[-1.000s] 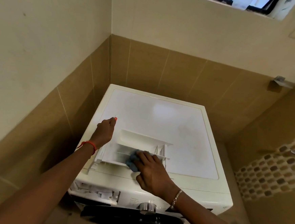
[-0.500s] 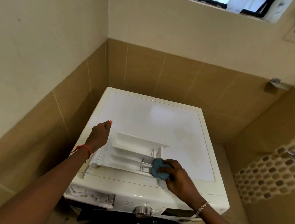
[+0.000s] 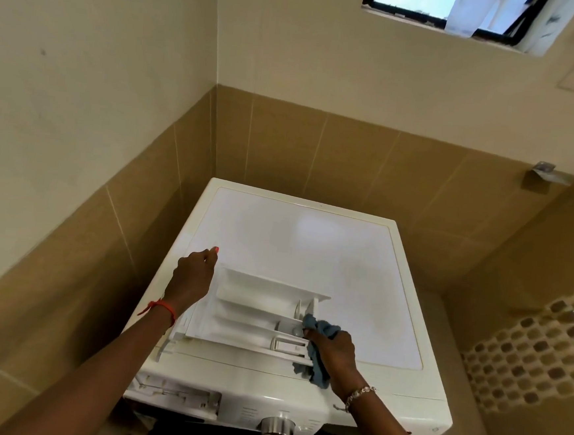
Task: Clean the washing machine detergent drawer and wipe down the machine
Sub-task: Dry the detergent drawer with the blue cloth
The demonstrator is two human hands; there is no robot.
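The white detergent drawer (image 3: 254,311) lies pulled out on top of the white washing machine (image 3: 327,255), near its front left. My left hand (image 3: 193,275) rests at the drawer's left end, fingers curled against it. My right hand (image 3: 333,355) grips a blue cloth (image 3: 319,329) and presses it into the small compartments at the drawer's right end. Part of the cloth hangs down below my right hand.
The empty drawer slot (image 3: 175,397) shows at the machine's front left, with a silver dial (image 3: 277,427) beside it. Tiled walls close in on the left and behind. A mosaic-tiled ledge (image 3: 536,350) stands to the right, and a window (image 3: 449,10) is high above.
My right hand moved the cloth from the drawer's middle front to its right end, then shifted a little so the cloth now trails below the hand. The left hand stayed put.
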